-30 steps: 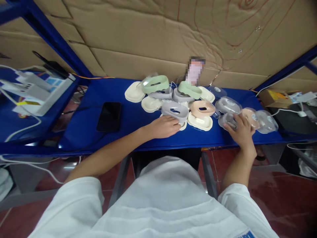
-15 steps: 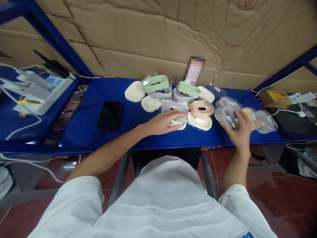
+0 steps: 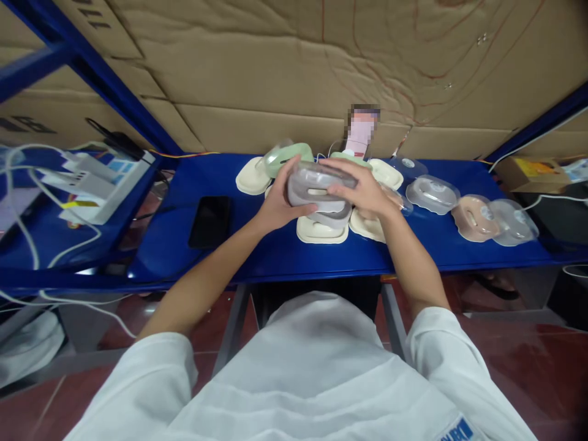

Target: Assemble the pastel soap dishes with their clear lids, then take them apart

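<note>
A brown cardboard sheet (image 3: 229,73) is seen standing behind the black phone (image 3: 209,222), which is laid flat on a blue desk (image 3: 275,260). A white power strip (image 3: 108,196) with plugs in it is placed to the left of the phone. To the phone's right, a grey box (image 3: 305,182) is held up by both hands. Its left end is wrapped by the left hand (image 3: 278,205), with the thumb along the lower front; its back and right side are gripped by the right hand (image 3: 362,190), with the thumb laid across the front.

The box is rounded and long, dull grey below, and covered by a clear, glossy plastic top. A small pale patch is shown at the middle of its front. Further right of the phone, beyond the hands, a grey clear-topped box (image 3: 432,195), a peach box (image 3: 475,219) and a paler grey box (image 3: 514,223) are set down. Nearer the phone's right side, a cream piece (image 3: 321,234) is topped by a grey ring (image 3: 333,219); whether this ring is touched by the held box cannot be told.
</note>
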The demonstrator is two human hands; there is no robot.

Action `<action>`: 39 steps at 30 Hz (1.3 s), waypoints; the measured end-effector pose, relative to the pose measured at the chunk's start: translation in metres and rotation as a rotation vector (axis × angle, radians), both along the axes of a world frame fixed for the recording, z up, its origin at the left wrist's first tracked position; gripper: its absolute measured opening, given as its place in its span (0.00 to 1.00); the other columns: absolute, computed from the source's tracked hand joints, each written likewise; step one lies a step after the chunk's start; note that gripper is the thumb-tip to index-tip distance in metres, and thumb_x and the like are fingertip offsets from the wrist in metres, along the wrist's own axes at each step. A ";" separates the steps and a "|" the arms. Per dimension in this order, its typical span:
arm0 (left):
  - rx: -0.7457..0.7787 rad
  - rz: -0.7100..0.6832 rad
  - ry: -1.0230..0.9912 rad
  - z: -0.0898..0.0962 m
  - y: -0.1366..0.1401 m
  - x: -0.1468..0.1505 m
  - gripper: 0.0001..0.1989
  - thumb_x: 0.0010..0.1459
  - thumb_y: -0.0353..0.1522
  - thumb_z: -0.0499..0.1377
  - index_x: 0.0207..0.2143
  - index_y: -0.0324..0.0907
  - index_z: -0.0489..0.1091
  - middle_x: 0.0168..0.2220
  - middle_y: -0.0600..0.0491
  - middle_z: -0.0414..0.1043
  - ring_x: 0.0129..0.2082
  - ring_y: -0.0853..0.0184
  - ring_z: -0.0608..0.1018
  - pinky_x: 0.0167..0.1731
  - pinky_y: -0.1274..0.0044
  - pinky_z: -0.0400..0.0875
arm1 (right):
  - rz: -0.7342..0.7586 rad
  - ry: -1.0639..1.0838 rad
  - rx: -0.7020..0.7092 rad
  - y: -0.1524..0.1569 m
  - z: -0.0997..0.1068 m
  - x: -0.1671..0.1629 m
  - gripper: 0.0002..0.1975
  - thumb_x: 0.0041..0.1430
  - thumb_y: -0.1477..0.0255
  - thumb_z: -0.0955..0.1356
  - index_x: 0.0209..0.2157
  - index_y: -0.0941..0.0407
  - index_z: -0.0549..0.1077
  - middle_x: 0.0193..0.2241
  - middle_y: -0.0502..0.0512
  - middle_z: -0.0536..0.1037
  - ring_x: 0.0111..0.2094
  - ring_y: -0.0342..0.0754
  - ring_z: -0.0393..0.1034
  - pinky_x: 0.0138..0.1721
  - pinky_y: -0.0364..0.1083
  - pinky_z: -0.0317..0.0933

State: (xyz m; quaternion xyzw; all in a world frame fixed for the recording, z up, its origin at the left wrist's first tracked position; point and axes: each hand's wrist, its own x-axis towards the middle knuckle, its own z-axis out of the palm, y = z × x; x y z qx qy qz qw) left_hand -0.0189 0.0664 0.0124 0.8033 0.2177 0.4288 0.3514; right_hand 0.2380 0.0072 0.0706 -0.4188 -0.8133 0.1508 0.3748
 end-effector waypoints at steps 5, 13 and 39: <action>0.064 0.008 -0.075 -0.002 0.005 0.000 0.57 0.55 0.60 0.72 0.75 0.53 0.48 0.71 0.42 0.61 0.70 0.48 0.71 0.69 0.54 0.70 | -0.396 -0.061 0.127 0.008 -0.025 0.038 0.37 0.65 0.39 0.69 0.67 0.46 0.71 0.68 0.61 0.71 0.71 0.64 0.64 0.73 0.68 0.57; 0.101 0.059 0.005 -0.010 0.004 0.003 0.54 0.57 0.63 0.68 0.74 0.52 0.50 0.70 0.39 0.62 0.69 0.47 0.71 0.66 0.56 0.72 | -0.505 -0.210 0.118 0.016 -0.044 0.056 0.32 0.71 0.47 0.64 0.65 0.54 0.67 0.68 0.68 0.67 0.75 0.66 0.54 0.74 0.73 0.50; 0.169 0.080 0.091 -0.008 -0.004 0.008 0.53 0.65 0.62 0.62 0.78 0.51 0.40 0.75 0.35 0.54 0.69 0.48 0.72 0.62 0.58 0.74 | -0.403 -0.119 0.253 -0.014 -0.025 0.003 0.24 0.75 0.46 0.60 0.51 0.47 0.78 0.49 0.58 0.82 0.55 0.62 0.74 0.62 0.65 0.65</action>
